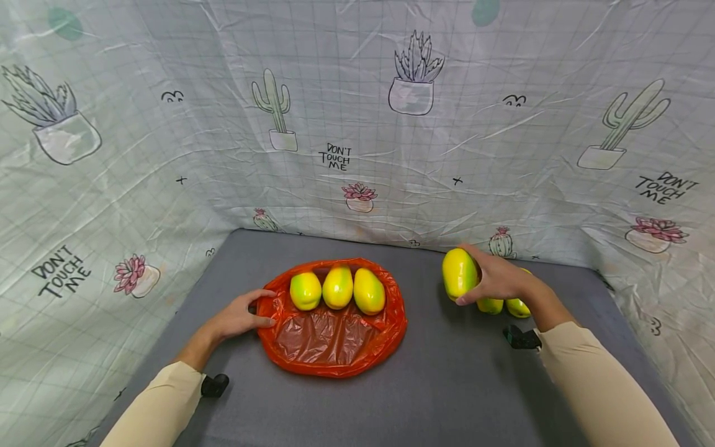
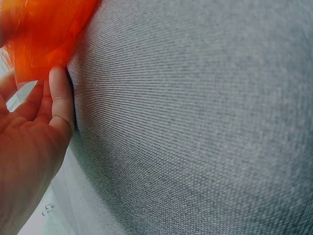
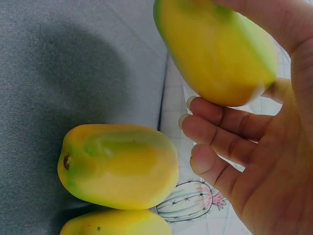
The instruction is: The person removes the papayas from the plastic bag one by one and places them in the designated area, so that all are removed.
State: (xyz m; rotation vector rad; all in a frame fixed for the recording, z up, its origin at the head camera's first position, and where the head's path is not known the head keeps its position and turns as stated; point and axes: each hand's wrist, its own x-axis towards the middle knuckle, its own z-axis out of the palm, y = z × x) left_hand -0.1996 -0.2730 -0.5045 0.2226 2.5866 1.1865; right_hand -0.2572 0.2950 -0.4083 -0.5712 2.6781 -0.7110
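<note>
A red plastic bag (image 1: pixel 335 371) lies spread open on the grey table, with a row of three yellow-green papayas (image 1: pixel 337 288) along its far side. My left hand (image 1: pixel 237 315) holds the bag's left edge, thumb and fingers at the rim; in the left wrist view the bag's orange-red film (image 2: pixel 46 39) reaches in between them. To the right of the bag, my right hand (image 1: pixel 494 276) grips another papaya (image 1: pixel 459 273) above the table, its thumb on the near side. Two more papayas (image 3: pixel 120 166) lie side by side below that hand, partly hidden by it in the head view.
The grey table (image 1: pixel 436 385) is backed by a hanging pale cloth (image 1: pixel 357 124) printed with cacti, which also runs along both sides. Dark wrist devices (image 1: pixel 215 385) stick out at the sleeve cuffs. Grey tabletop lies between the bag and the right hand.
</note>
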